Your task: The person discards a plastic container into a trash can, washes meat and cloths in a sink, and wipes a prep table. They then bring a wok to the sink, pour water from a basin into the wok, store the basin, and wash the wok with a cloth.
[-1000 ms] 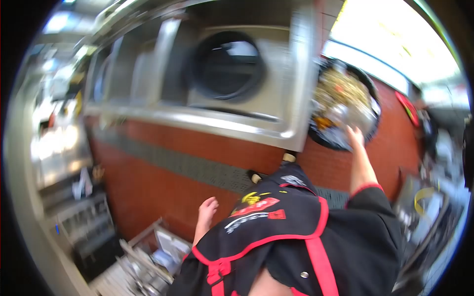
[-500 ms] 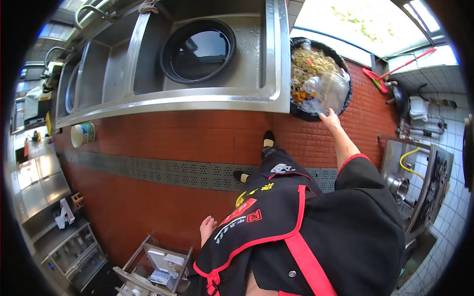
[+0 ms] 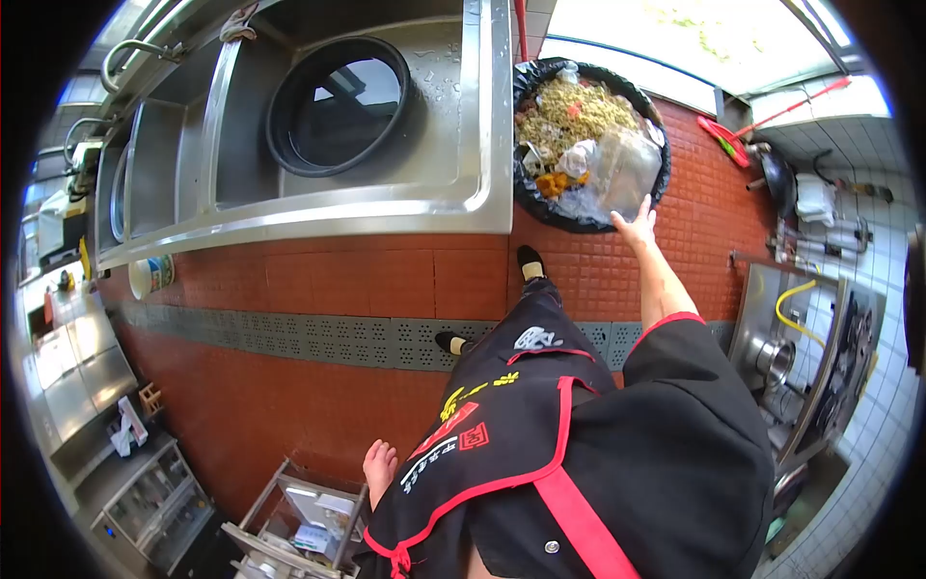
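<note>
My right hand [image 3: 637,228] is stretched out at the near rim of a round trash bin [image 3: 664,169] lined with a black bag. Its fingers are spread at the lower edge of a clear plastic container [image 3: 625,166], which lies tilted on the waste. Whether the fingertips still touch it is hard to make out. Noodle-like food scraps [image 3: 584,111], crumpled plastic and orange bits fill the bin. My left hand [image 3: 380,465] hangs by the apron [image 3: 502,425], fingers loosely apart, holding nothing.
Left of the bin stands a steel sink [image 3: 424,214] with a black basin [image 3: 280,145] of water. A perforated drain strip [image 3: 280,333] crosses the red tiled floor. A white bucket [image 3: 149,277] is under the sink; a wheeled-looking cart [image 3: 289,526] stands lower left, a steel stove [image 3: 810,357] right.
My right hand has gone from gripping the clear container's edge to spread fingers. The view has shifted, so the bin and sink appear further left. The container stays on the waste.
</note>
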Motion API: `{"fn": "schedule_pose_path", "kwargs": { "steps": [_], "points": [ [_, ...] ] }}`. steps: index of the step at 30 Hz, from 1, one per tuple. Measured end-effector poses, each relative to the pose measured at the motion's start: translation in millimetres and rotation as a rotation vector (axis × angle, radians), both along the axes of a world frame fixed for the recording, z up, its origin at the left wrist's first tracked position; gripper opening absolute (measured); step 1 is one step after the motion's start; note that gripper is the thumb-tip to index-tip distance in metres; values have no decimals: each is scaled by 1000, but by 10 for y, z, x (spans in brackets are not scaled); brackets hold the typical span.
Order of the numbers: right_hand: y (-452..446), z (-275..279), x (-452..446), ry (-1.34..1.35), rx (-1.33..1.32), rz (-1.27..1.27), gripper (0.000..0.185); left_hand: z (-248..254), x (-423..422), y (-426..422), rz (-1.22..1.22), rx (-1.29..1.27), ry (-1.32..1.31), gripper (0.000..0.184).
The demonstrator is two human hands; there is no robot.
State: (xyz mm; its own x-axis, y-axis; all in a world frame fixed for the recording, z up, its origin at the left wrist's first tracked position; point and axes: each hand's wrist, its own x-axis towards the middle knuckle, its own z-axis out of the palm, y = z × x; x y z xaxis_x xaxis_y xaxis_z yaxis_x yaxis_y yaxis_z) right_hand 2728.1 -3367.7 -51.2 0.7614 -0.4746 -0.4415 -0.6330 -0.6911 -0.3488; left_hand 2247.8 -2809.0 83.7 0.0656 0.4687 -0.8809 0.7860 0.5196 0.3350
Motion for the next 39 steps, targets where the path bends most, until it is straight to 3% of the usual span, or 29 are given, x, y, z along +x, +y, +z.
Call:
{"fn": "schedule_pose_path", "kwargs": {
  "steps": [4,7,9,15,26,35,39],
  "points": [
    [-69,-588,650,-10,130,-9,118,141,505,-758,-72,-31,23,44],
    [230,-598,1017,-76,286,136,114,178,1001,-1232,-253,-22,64,44],
    [455,-471,1367,43,148,171,109,218,1363,-1453,-448,-5,88,44],
    [643,-424,1971,193,-85,452,96,410,2163,-1822,-310,68,-51,42],
    [595,-735,2652,88,-211,587,92,464,2075,-2044,-317,158,76,41],
    [400,-521,2507,132,-226,574,87,518,1955,-2103,-360,165,53,40],
    [166,-101,2236,112,-188,467,89,490,1826,-1970,-370,163,36,41]
  ]
}}
